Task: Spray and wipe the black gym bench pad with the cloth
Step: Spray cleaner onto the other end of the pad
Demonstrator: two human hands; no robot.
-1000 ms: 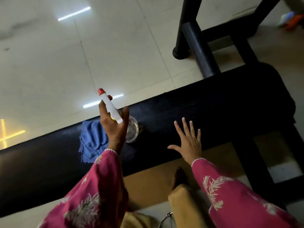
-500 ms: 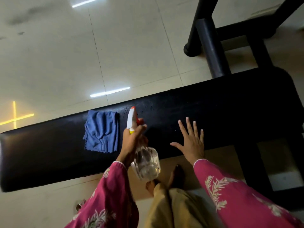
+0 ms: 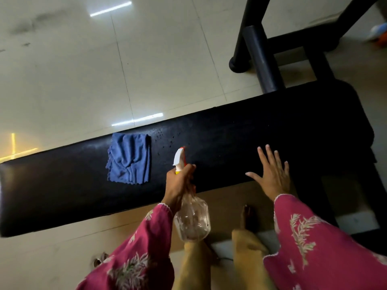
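Note:
The long black bench pad (image 3: 240, 143) runs across the view from lower left to upper right. A crumpled blue cloth (image 3: 129, 158) lies on its left half. My left hand (image 3: 178, 185) grips the neck of a clear spray bottle (image 3: 191, 218) with a white and red nozzle, tilted so the nozzle points over the pad just right of the cloth. Fine droplets speckle the pad beside the cloth. My right hand (image 3: 271, 174) rests flat on the pad's near edge with fingers spread.
Black metal frame tubes (image 3: 261, 59) rise behind the pad at the upper right, and more frame (image 3: 377, 195) runs down the right side. Pale floor tiles (image 3: 83, 70) lie beyond the bench. My legs and a bare foot (image 3: 248, 216) stand close below the pad.
My left hand brought the bottle down from upright beside the cloth to a tilted hold at the pad's near edge. The right hand stayed flat on the pad.

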